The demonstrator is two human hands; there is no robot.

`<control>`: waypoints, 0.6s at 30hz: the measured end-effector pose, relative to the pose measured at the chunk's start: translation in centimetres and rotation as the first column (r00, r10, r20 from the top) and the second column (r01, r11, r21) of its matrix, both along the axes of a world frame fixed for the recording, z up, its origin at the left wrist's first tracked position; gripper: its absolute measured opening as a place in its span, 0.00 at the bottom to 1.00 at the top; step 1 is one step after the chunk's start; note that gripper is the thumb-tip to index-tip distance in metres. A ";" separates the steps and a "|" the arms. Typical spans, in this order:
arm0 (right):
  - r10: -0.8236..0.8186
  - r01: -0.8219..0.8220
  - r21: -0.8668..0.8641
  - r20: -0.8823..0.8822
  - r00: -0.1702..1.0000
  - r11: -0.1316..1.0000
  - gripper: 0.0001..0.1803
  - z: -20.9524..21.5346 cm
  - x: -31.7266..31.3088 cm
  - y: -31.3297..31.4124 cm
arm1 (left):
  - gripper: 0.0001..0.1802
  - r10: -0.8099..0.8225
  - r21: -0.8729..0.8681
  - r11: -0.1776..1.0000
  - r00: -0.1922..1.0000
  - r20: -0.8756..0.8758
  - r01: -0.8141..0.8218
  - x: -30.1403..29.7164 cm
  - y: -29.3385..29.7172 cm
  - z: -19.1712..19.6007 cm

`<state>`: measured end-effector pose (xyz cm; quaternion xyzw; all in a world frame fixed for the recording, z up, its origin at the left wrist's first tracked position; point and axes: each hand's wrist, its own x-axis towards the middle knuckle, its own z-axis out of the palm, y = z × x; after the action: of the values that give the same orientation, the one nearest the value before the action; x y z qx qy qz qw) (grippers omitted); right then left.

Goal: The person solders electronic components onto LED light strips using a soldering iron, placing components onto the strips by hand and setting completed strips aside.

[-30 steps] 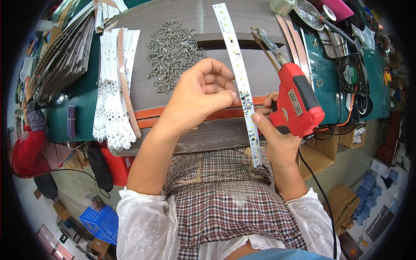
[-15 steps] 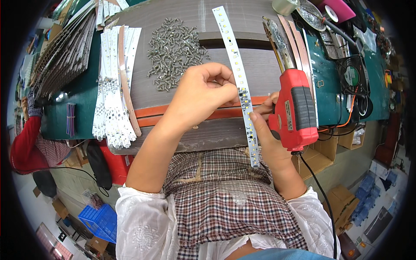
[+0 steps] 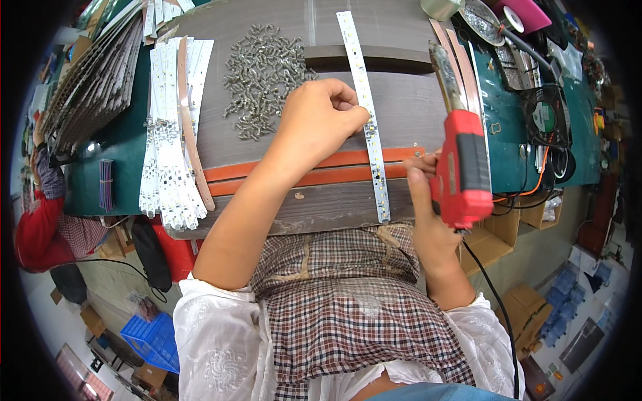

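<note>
A long white LED strip [image 3: 367, 113] lies lengthwise across a grey work board [image 3: 267, 194]. My left hand [image 3: 319, 120] rests on the board with its fingertips pinched against the strip's left edge near the middle. My right hand [image 3: 428, 220] grips a red corded soldering gun [image 3: 461, 164] by its handle, right of the strip. The gun's metal tip [image 3: 447, 70] points away from me and is off the strip. A heap of small metal parts [image 3: 262, 77] lies just left of my left hand.
A stack of white LED strips [image 3: 167, 140] lies at the board's left, with darker strips [image 3: 93, 73] beyond. Two orange bars [image 3: 241, 177] cross the board. A tape roll [image 3: 441, 8], a small fan [image 3: 545, 113] and cables sit at the right. Another person in red [image 3: 37, 227] is at the far left.
My right hand has swung the soldering gun to the right, off the strip, and turned its tip away from me. My left hand stays on the strip.
</note>
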<state>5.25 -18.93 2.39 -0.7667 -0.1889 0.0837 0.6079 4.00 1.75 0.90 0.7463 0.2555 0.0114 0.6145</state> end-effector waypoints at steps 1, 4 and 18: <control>0.009 -0.008 -0.046 0.033 0.999 0.999 0.18 0.3 -0.1 -0.5 | 0.09 -0.002 0.054 0.999 1.000 0.015 0.001 -0.1 0.0 -0.1; 0.066 -0.071 -0.175 -0.031 0.997 0.982 0.14 1.7 -0.5 -3.1 | 0.11 0.008 0.156 0.988 1.000 0.030 -0.012 -0.7 -0.1 0.2; 0.188 -0.193 -0.293 -0.045 0.981 0.936 0.10 -0.2 -2.2 -6.4 | 0.10 -0.033 0.320 0.947 0.983 0.182 -0.027 -1.6 -1.1 0.0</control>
<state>3.02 -25.38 2.15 -0.8264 -0.2428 0.1756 0.4767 2.40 0.70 0.95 0.8325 0.1908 0.1211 0.5059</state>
